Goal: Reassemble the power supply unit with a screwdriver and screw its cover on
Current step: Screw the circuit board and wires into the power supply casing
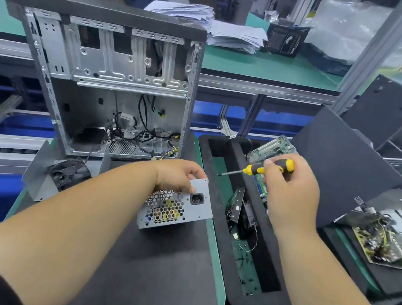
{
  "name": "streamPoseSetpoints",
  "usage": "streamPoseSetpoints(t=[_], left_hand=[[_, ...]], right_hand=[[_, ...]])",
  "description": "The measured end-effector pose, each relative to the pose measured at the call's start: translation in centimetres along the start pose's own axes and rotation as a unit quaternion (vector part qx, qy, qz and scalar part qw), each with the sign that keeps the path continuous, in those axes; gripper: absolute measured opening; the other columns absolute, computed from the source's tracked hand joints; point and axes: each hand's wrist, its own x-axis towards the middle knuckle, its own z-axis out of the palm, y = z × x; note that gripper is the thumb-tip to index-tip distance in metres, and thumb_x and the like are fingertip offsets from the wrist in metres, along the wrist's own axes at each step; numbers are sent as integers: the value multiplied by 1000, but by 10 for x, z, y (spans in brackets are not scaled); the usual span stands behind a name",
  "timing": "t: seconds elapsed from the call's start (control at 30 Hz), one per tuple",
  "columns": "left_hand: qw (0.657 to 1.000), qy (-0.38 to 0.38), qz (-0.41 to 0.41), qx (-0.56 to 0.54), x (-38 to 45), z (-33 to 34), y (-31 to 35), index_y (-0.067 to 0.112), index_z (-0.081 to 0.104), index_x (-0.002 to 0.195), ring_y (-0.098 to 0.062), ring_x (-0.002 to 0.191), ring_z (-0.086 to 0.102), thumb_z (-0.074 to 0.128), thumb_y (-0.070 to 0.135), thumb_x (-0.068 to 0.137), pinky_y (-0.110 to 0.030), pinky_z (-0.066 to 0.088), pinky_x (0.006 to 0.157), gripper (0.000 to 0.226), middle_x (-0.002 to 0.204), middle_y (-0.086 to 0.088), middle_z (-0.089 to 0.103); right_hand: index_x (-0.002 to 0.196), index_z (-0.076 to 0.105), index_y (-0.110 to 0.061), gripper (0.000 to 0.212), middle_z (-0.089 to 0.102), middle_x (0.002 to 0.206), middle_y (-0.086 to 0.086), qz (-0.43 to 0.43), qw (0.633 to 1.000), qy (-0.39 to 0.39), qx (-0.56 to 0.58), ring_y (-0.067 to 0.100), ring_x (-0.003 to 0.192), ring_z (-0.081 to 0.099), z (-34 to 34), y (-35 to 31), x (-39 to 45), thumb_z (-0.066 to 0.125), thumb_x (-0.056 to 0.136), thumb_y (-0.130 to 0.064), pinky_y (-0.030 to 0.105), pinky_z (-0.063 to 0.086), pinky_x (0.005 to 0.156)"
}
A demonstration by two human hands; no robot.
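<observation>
Item one, far left: a loose fan point(68, 172) in a metal bracket, beside the open computer case point(106, 82) standing on our worktop point(159, 255). Item two: our left hand point(178, 175), fingers curled over the top edge of the power supply unit point(176, 207), which rests on the dark mat. Item three: our right hand point(290, 188), fingers gripping the yellow-and-black screwdriver point(257, 170), tip aimed left. Item four: foam tray point(229, 234) holding circuit boards. Far right: a bare board point(380, 245).
</observation>
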Motion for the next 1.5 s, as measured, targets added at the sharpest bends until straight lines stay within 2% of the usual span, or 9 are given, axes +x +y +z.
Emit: streamPoseSetpoints(t=[0.1,0.23,0.4,0.57,1.07,1.27,1.33,1.43,1.5], left_hand=[[1000,-2,1,0,-1,0,1,22,60,102,-11,65,63,55,-9,90,-32,49,63,34,87,-4,68],[1000,-2,-1,-9,-2,1,1,22,60,102,-18,77,63,55,-9,90,-34,49,66,34,93,-6,68],[1000,-1,1,-15,-1,2,0,20,60,104,-25,86,61,55,-10,90,-42,47,75,33,100,-13,67],[1000,1,4,-9,-1,1,0,22,60,103,-10,66,62,56,-7,90,-26,47,58,32,91,-4,68],[1000,4,6,-3,5,-5,-1,23,61,102,-7,68,64,58,-7,89,-24,51,60,32,90,-1,69],[1000,1,7,-5,5,-5,-1,22,61,103,-11,70,65,58,-6,89,-31,52,67,31,89,-2,70],[1000,2,8,-6,5,-5,-1,22,61,102,-11,69,65,58,-7,90,-33,52,69,31,88,-1,70],[1000,9,12,-12,3,-3,-1,22,62,100,-12,70,65,58,-7,88,-34,52,70,32,88,-1,70],[1000,16,15,-7,2,-1,-2,24,61,100,-15,76,64,58,-7,87,-34,51,72,33,92,-1,69]], right_hand=[[72,53,-27,12,53,59,-14,-35,999,-26,-19,6,51,42,2,-4,-11,57,83,-28,15,34,47],[74,51,-25,11,58,59,-8,-63,994,-62,-57,15,54,50,6,-4,-23,55,81,-32,32,44,52],[81,54,-28,8,62,69,-8,-91,986,-82,-116,13,65,57,8,3,-31,53,80,-35,35,47,57],[79,54,-28,8,58,67,-9,-97,983,-79,-132,12,67,53,10,9,-34,58,84,-31,29,44,54],[85,54,-25,8,57,67,-6,-101,976,-127,-142,14,63,53,9,-2,-34,61,88,-25,30,45,56],[92,56,-27,9,58,77,-9,-145,910,-248,-299,15,72,54,-3,-30,-18,63,90,-31,33,47,60],[90,54,-25,17,54,76,-9,-140,884,-246,-371,17,75,54,0,-39,-13,60,92,-40,32,42,58],[68,37,-22,43,39,63,-6,-135,828,-189,-510,21,65,46,13,-46,-10,43,99,-53,29,30,50],[65,34,-22,48,39,63,-4,-124,820,-165,-534,22,62,44,15,-47,-12,32,101,-55,28,26,49]])
